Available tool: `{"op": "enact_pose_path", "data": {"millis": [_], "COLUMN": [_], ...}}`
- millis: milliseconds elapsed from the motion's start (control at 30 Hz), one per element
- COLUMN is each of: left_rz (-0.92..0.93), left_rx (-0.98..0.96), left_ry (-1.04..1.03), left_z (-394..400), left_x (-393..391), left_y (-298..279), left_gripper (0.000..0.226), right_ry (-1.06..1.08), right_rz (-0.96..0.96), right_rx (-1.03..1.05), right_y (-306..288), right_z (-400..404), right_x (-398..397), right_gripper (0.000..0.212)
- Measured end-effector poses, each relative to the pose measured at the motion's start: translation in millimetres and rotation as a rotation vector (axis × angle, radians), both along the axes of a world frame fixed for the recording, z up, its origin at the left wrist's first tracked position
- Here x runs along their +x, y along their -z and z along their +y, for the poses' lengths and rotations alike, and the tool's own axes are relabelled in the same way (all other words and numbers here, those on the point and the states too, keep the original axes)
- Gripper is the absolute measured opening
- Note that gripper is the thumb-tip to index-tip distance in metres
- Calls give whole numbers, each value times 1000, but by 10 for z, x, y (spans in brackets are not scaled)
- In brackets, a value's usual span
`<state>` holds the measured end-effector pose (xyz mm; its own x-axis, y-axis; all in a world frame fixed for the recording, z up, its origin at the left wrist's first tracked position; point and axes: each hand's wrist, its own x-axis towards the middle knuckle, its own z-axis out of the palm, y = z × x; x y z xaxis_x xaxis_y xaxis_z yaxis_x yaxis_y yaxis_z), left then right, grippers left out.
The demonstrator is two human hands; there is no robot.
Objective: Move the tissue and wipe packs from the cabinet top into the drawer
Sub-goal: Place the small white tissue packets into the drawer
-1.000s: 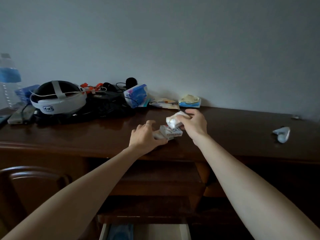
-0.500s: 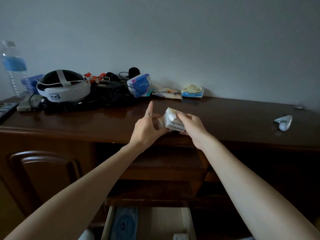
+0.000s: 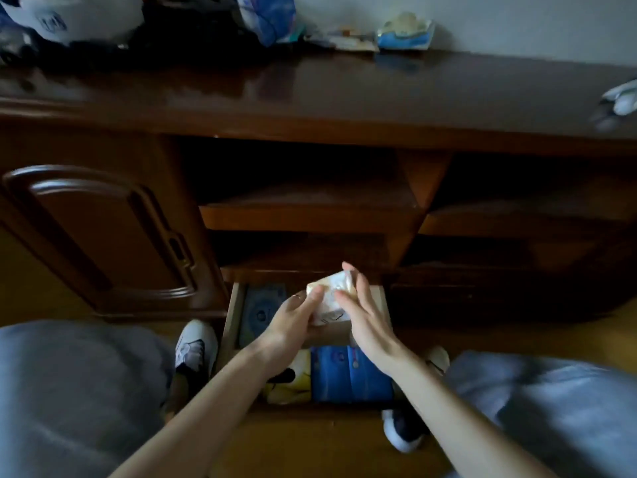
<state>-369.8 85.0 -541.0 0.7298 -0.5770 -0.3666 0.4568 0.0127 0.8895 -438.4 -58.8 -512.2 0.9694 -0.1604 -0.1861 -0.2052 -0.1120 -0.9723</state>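
Both hands hold small white tissue packs (image 3: 330, 297) over the pulled-out drawer (image 3: 230, 322) at the cabinet's foot. My left hand (image 3: 293, 317) grips them from the left and below. My right hand (image 3: 366, 313) presses on them from the right with fingers spread. Inside the drawer lie a blue pack (image 3: 350, 376), a yellow pack (image 3: 293, 382) and a pale blue-green pack (image 3: 260, 310). On the cabinet top (image 3: 344, 94), against the wall, stay a blue-and-white tissue pack (image 3: 270, 15), a flat pack (image 3: 348, 41) and a blue-and-cream wipe pack (image 3: 405, 34).
A white headset (image 3: 72, 15) and dark cables sit at the top's left. A white object (image 3: 622, 98) lies at its right edge. Open shelves (image 3: 306, 208) sit above the drawer, a closed door (image 3: 100, 232) to the left. My knees and shoes flank the drawer.
Both hands carried the small packs from the cabinet top's front edge down to the drawer. The view tipped downward and I have crouched.
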Motion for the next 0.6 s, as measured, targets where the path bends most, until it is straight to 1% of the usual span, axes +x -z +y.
{"op": "enact_pose_path", "data": {"millis": [33,67,100,133,200,233,267,333,367,433,533,600], "left_rz": [25,54,86,119,176,206,239,303,325,348,402,438], "left_rx": [38,65,78,78,63,57,47,15,-3,-28,-83,-125], "left_ry": [-43,-91,-129,-145,-135,-124,-112,-101,-100,-100,-114,-132], "left_z": [16,37,65,87,136,156,179,223,250,291,299,259], "left_x": [-13,4,45,92,148,151,135,89,74,63,59,60], "left_y": [108,177,226,256,297,312,323,347,354,383,420,465], "left_gripper": [48,44,40,38,40,44,48,56,58,54,40,41], "right_ry": [-25,-68,-139,-224,-349,-378,-394,-406,-406,-412,-416,-391], "right_rz": [30,54,63,51,-28,-73,-111,-171,-182,-185,-225,-255], "right_rx": [32,16,-64,-197,-488,-587,-650,-739,-752,-734,-763,-793], "right_y": [124,198,238,258,268,267,270,300,319,359,461,538], "right_z": [9,-26,-94,-172,-312,-347,-357,-374,-388,-391,-295,-190], "right_x": [-36,-56,-66,-63,-17,18,55,121,140,161,167,160], "right_gripper": [65,72,79,91,115,119,116,96,87,76,70,71]}}
